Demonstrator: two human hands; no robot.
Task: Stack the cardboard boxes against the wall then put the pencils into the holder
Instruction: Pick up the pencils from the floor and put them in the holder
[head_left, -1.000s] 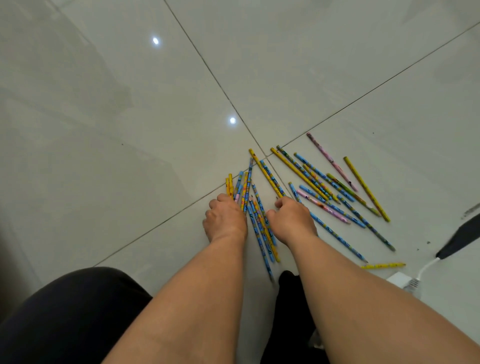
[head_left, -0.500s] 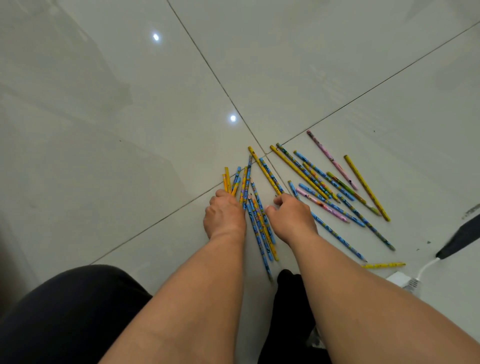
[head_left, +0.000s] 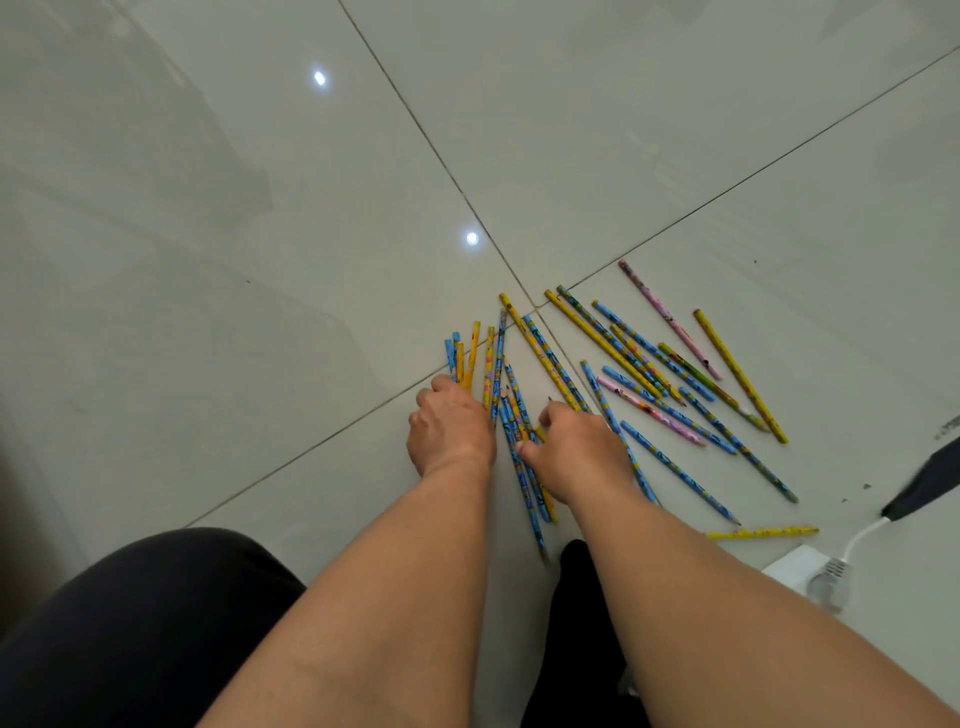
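Blue and yellow printed pencils (head_left: 740, 376) fan across glossy pale floor tiles (head_left: 260, 260).

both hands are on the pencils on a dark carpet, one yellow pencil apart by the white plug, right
Not carpet: the head view shows pale glossy floor tiles. Otherwise right: left hand and right hand are on the pencils, one yellow pencil apart by the white plug.
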